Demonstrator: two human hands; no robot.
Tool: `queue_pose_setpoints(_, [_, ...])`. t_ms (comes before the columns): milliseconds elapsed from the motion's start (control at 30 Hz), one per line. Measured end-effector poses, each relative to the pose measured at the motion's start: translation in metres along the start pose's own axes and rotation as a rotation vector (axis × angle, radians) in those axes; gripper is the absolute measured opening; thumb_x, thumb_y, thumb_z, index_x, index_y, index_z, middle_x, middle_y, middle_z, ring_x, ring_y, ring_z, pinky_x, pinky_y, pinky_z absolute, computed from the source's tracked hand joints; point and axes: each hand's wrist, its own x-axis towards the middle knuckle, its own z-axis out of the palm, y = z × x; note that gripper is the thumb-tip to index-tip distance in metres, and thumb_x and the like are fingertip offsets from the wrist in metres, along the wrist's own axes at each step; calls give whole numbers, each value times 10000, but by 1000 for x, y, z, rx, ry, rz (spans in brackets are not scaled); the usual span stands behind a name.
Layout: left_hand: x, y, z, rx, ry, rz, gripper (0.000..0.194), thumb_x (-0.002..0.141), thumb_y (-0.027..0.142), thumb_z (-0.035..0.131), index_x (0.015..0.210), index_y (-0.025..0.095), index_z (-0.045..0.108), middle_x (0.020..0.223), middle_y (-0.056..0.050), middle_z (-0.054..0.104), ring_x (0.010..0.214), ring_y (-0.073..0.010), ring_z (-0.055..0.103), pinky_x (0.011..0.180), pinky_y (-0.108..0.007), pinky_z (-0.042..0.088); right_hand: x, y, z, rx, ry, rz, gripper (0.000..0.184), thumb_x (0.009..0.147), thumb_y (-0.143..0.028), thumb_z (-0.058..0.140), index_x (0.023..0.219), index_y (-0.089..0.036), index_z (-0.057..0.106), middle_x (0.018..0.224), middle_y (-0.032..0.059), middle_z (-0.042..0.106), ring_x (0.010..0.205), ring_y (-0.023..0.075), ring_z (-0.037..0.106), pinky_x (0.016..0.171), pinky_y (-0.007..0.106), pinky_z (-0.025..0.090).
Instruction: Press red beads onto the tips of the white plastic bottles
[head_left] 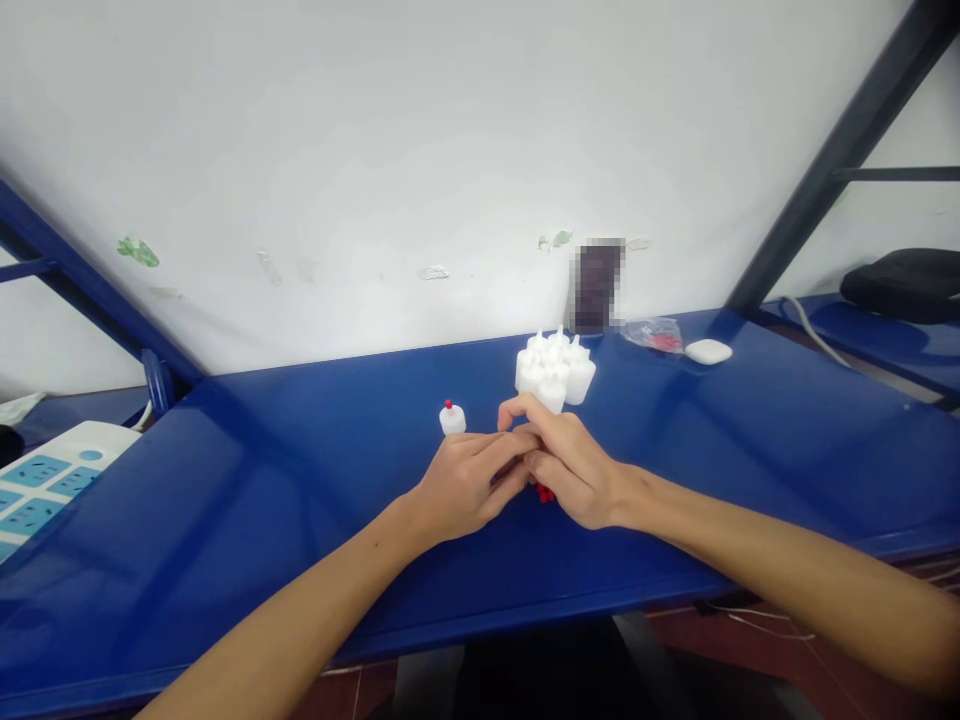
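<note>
In the head view, small work like this goes best, I judge, with one hand bracing, the other moving lightly, clear of the bottles [553, 372] at one o'clock. My left hand [459, 487] comes in from seven o'clock, my right [583, 478] from four, fingers bent and meeting (whether they grip anything, I cannot tell). Red caps [545, 494] sit at five o'clock from my fingertips; a red-tipped bottle [453, 421] stands at ten.
</note>
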Motion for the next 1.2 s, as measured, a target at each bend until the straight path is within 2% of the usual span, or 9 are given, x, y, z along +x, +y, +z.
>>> queue_pose_setpoints(100, [-2, -5, -5, 47, 138, -91, 97, 964, 207, 459, 1031, 199, 529, 663, 45, 599, 494, -79, 505, 523, -206, 406, 3, 1, -6, -11, 113, -32, 294, 895, -263, 465, 1180, -230, 400, 665, -50, 541, 561, 144, 506, 563, 296, 396])
queue_pose_setpoints(200, [-3, -20, -16, 126, 366, -269, 115, 979, 249, 410, 923, 197, 495, 576, 68, 474, 450, -76, 400, 480, -208, 332, 12, 4, -24, 100, 383, -76, 285, 878, -331, 455, 1147, -243, 419, 696, -25, 541, 598, 163, 508, 579, 318, 401])
queue_pose_setpoints(333, [-4, -45, -31, 294, 357, -459, 170, 933, 310, 508, 812, 192, 486, 543, 87, 341, 466, -75, 347, 526, -217, 320, 29, 15, -52, 202, 574, -83, 354, 707, -193, 445, 1047, -267, 385, 753, -6, 552, 733, 191, 553, 656, 337, 431])
queue_pose_setpoints(500, [-6, -58, -35, 419, 166, -548, 218, 897, 357, 537, 764, 185, 520, 543, 80, 362, 482, -82, 368, 553, -231, 295, 39, 27, -57, 188, 491, 10, 423, 587, -102, 430, 971, -266, 365, 804, -14, 524, 797, 175, 531, 692, 327, 426])
queue_pose_setpoints(667, [-5, -57, -32, 460, 44, -612, 251, 895, 387, 528, 745, 187, 550, 574, 49, 466, 519, -105, 431, 559, -243, 274, 33, 30, -49, 212, 399, 44, 351, 675, -91, 443, 987, -246, 408, 864, -2, 535, 824, 167, 527, 723, 329, 423])
queue_pose_setpoints(800, [-5, -57, -32, 473, 8, -640, 248, 892, 406, 535, 769, 192, 562, 578, 44, 485, 519, -113, 444, 552, -243, 266, 28, 31, -49, 49, 327, 49, 306, 766, -88, 447, 1038, -226, 465, 982, 35, 591, 935, 188, 567, 810, 366, 442])
queue_pose_setpoints(933, [-6, -56, -35, 469, 64, -577, 235, 884, 429, 550, 858, 195, 561, 589, 59, 464, 510, -106, 440, 549, -234, 301, 25, 27, -55, -230, 286, 33, 262, 822, -104, 471, 1047, -216, 545, 1106, 68, 624, 1015, 226, 587, 904, 424, 443])
queue_pose_setpoints(1067, [-6, -43, -33, 370, 122, -287, 134, 905, 298, 511, 847, 186, 553, 581, 58, 466, 498, -90, 435, 548, -222, 350, 22, 20, -67, -421, 315, -47, 210, 849, -149, 513, 1038, -232, 556, 1119, 70, 610, 1035, 248, 565, 920, 430, 424])
queue_pose_setpoints(1200, [-2, -23, -22, 242, -161, -73, 122, 920, 225, 494, 951, 177, 602, 700, 12, 605, 578, -103, 528, 581, -226, 401, 17, 18, -78, -486, 404, -38, 63, 876, -272, 585, 912, -225, 564, 959, 50, 580, 905, 230, 535, 793, 376, 411])
